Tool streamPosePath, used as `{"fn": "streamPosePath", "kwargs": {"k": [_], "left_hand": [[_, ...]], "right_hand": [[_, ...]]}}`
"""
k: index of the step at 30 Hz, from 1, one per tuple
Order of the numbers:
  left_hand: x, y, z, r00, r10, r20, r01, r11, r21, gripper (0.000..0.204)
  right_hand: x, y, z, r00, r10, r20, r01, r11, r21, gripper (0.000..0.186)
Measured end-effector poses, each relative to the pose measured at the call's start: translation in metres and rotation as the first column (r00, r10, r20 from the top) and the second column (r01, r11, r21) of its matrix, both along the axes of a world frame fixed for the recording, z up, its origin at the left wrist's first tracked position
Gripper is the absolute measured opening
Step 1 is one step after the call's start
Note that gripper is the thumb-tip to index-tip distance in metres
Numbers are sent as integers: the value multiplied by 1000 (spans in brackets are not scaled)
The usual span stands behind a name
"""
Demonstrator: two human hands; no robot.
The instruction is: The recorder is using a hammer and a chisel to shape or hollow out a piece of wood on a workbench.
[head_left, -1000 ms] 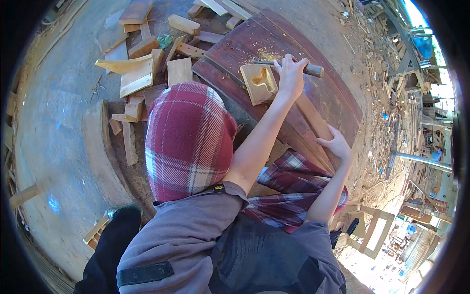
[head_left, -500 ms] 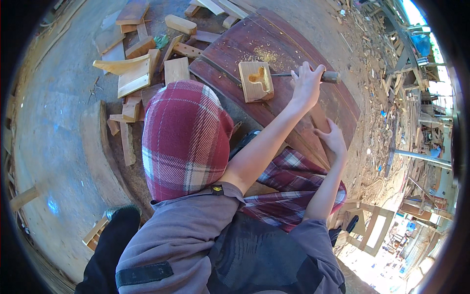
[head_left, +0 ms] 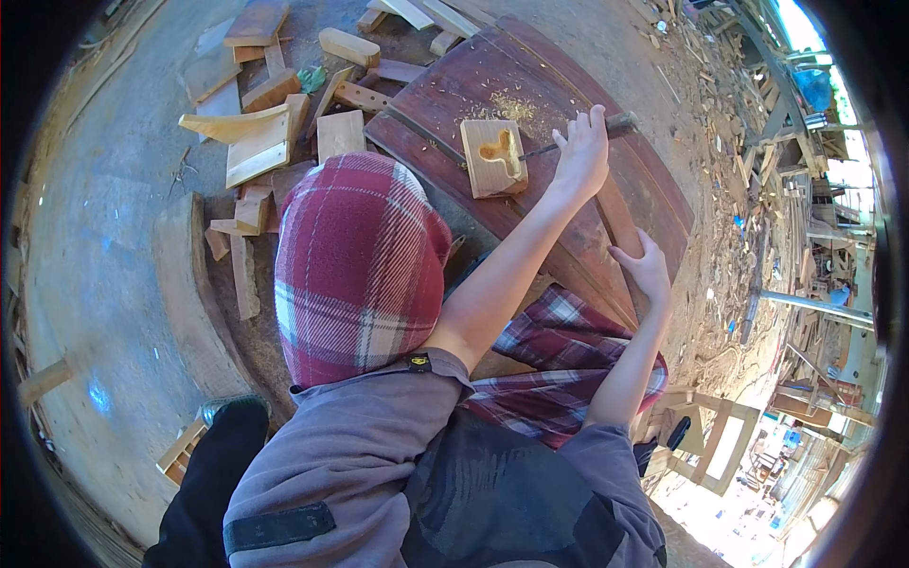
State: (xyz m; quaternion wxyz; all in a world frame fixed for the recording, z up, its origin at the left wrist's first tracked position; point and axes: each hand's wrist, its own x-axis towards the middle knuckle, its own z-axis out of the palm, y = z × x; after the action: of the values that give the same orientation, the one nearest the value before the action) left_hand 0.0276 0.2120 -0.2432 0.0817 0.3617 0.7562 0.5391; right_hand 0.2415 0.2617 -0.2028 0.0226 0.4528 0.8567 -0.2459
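My left hand (head_left: 579, 161) is closed round a chisel's dark handle (head_left: 620, 124); its thin blade (head_left: 538, 151) slopes leftward to the edge of a carved recess in a small pale wooden block (head_left: 481, 172). The block sits on a dark red wooden panel (head_left: 445, 90) dusted with shavings (head_left: 514, 102). Lower right, my right hand (head_left: 644, 267) grips a long brown wooden piece (head_left: 615, 216) that extends up toward my left hand. Red plaid cloth (head_left: 568, 331) lies under and beside my right forearm.
Loose offcuts and boards (head_left: 256, 137) lie heaped left of the panel. A long curved timber (head_left: 185, 284) rests on the concrete floor at left, near my leg (head_left: 204, 473). Wood scraps and debris (head_left: 757, 161) are strewn at right, with a wooden frame (head_left: 715, 440) lower right.
My left hand has moved right with the chisel since a second ago; in the last half second the handle's end has tilted up and away. My right hand has shifted slightly.
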Motion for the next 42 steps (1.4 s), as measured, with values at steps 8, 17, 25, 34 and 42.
{"fn": "streamPosePath", "kwargs": {"k": [8, 17, 25, 34, 42], "left_hand": [[-6, 0, -12, 987, -119, -111, 127, 990, 66, 45], [-5, 2, -15, 994, -90, -67, 102, 974, 205, 38], [-6, 2, -14, 995, -77, -64, 89, 973, 212, 38], [-7, 0, -14, 995, -76, -60, 86, 977, 195, 36], [-6, 1, -15, 996, -74, -39, 80, 976, 202, 38]], "right_hand": [[2, 4, -3, 999, -1, 51, -1, 999, 39, 78], [-7, -7, 10, 999, 5, 42, -5, 1000, 14, 78], [-9, -14, 16, 999, 3, 34, -5, 999, 36, 70], [-7, -10, 14, 999, 35, 30, -37, 998, 60, 67], [-6, -10, 21, 999, 32, 27, -33, 997, 65, 66]]}}
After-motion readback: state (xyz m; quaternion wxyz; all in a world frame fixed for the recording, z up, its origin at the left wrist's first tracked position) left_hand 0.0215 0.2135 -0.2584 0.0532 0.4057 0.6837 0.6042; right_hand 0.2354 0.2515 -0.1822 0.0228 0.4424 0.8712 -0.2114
